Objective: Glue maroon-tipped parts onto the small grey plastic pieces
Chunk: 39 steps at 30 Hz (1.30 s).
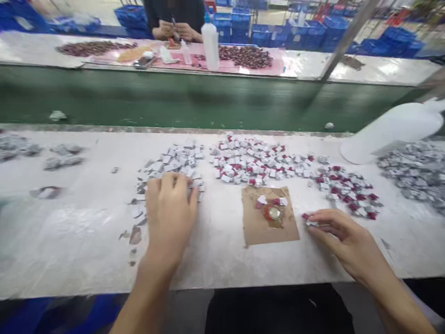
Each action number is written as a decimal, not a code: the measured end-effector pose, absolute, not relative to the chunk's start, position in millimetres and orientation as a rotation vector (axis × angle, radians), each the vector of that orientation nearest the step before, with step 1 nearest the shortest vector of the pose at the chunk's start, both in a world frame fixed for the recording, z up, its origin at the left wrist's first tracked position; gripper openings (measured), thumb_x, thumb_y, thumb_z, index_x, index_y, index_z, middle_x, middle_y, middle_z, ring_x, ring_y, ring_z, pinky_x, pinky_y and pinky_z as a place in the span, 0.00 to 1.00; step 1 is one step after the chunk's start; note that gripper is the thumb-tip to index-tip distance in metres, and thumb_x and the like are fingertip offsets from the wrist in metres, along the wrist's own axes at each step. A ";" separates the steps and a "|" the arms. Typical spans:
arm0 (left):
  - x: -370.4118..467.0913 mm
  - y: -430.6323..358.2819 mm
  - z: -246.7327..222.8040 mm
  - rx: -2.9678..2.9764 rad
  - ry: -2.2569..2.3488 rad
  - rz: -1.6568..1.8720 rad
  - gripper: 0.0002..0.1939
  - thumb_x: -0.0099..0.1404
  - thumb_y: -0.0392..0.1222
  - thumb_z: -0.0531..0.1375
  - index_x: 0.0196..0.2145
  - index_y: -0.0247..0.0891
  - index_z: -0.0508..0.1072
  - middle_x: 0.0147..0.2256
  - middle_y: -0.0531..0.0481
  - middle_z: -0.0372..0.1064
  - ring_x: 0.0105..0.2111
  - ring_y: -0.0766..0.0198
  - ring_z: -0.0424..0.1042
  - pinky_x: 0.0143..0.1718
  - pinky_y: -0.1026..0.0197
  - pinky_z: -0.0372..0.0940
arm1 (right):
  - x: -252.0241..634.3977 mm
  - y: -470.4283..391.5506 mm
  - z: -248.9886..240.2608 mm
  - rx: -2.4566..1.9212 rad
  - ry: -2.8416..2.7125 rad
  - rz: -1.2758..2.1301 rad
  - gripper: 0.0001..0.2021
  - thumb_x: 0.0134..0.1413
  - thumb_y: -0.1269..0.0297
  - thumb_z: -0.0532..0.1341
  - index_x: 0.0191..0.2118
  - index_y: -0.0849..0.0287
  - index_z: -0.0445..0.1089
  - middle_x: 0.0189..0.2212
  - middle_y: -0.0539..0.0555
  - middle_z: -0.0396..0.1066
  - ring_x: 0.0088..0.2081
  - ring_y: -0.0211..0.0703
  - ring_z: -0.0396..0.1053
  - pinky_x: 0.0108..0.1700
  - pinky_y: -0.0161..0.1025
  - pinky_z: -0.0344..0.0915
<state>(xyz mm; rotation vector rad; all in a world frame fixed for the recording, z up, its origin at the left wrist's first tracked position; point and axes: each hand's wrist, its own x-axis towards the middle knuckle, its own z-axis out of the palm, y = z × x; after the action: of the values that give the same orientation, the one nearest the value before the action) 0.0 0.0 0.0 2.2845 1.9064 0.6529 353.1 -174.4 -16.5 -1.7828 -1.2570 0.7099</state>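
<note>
My left hand rests over a pile of small grey-white blocks. Its thumb stands apart from the curved fingers, and the fingertips touch the pile or are hidden behind the hand. Between the thumb and fingers of my right hand is a small white piece with a dark red part, just above or on the table. Left of that hand lies a cardboard square bearing a small round pot, a wet amber patch and a few red-and-white pieces.
Beyond the cardboard spreads a heap of white and red pieces, with another red-and-white heap at right. A white bottle lies tilted near a grey heap. Past the green divider, a person's hands work near a squeeze bottle.
</note>
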 end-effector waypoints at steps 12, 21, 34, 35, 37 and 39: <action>50.0 -75.5 -5.9 1.322 1.360 0.779 0.24 0.72 0.60 0.67 0.57 0.44 0.83 0.31 0.53 0.74 0.32 0.58 0.73 0.38 0.57 0.69 | 346.7 -172.3 -4.8 -1.608 -0.893 1.000 0.24 0.57 0.41 0.82 0.47 0.55 0.89 0.40 0.60 0.90 0.37 0.54 0.89 0.46 0.52 0.90; 55.3 -80.8 -5.6 1.765 1.713 0.551 0.18 0.75 0.60 0.60 0.38 0.46 0.80 0.32 0.51 0.82 0.34 0.53 0.81 0.37 0.54 0.67 | 342.9 -156.6 -11.9 -1.400 -0.749 1.157 0.19 0.55 0.46 0.85 0.43 0.53 0.90 0.38 0.57 0.90 0.36 0.50 0.90 0.42 0.44 0.89; 29.9 -80.7 -5.3 1.872 1.450 0.450 0.16 0.76 0.57 0.63 0.49 0.45 0.84 0.32 0.51 0.78 0.32 0.56 0.77 0.34 0.56 0.68 | 310.7 -149.4 -10.8 -1.430 -1.226 0.778 0.06 0.72 0.65 0.73 0.48 0.48 0.90 0.46 0.52 0.88 0.48 0.49 0.88 0.53 0.45 0.88; 30.8 -80.6 -6.3 1.896 1.439 0.468 0.15 0.76 0.55 0.64 0.50 0.45 0.84 0.33 0.51 0.77 0.32 0.56 0.76 0.34 0.56 0.69 | 309.7 -148.6 -11.9 -1.434 -1.234 0.773 0.07 0.72 0.66 0.73 0.48 0.48 0.89 0.46 0.52 0.88 0.48 0.48 0.88 0.52 0.44 0.88; 32.6 -80.1 -8.9 1.957 1.405 0.507 0.15 0.77 0.51 0.64 0.54 0.46 0.85 0.38 0.50 0.77 0.35 0.57 0.76 0.37 0.56 0.70 | 308.4 -147.8 -13.3 -1.444 -1.252 0.759 0.07 0.71 0.68 0.73 0.48 0.48 0.89 0.45 0.52 0.89 0.48 0.48 0.87 0.52 0.44 0.88; 34.2 -79.7 -12.0 2.010 1.362 0.550 0.13 0.77 0.48 0.65 0.54 0.48 0.86 0.42 0.49 0.78 0.40 0.56 0.77 0.41 0.55 0.72 | 307.5 -147.7 -13.8 -1.452 -1.266 0.741 0.08 0.71 0.69 0.72 0.48 0.48 0.89 0.45 0.51 0.89 0.47 0.47 0.87 0.51 0.43 0.87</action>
<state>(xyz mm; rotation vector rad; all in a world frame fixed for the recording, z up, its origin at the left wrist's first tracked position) 34.2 -79.7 -12.0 2.0104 1.3619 0.5503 307.5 -147.7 -13.8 -1.4517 -1.2657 0.7410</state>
